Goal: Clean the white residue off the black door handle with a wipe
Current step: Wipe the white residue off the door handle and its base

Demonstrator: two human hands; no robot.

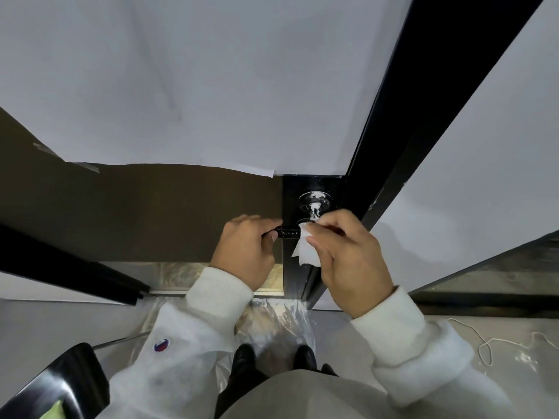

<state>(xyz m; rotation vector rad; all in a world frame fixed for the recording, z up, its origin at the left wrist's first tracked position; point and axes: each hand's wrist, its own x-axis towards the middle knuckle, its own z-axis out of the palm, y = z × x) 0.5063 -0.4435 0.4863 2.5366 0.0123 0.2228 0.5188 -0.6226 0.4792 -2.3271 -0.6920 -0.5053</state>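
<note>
Your left hand (246, 252) curls round the free end of the black lever door handle (289, 232); your right hand (348, 255) pinches a crumpled white wipe (305, 247) against its inner end. White residue (314, 207) streaks the round rose above. A crinkled clear plastic sheet (272, 325) covers the floor below.

Doorway, looking down: pale walls, black frame, grey floor.

White sheet (196, 86) covers the upper door ahead of me, brown panel (136, 213) bare below it. Black frame post (429, 86) runs up right of centre, pale wall (499, 146) to its right. Glossy grey floor (45, 328), clear plastic sheeting (272, 322) under my shoes (245, 358). White cord (490, 343) on floor near right. Black chair (60, 385) near left.
</note>
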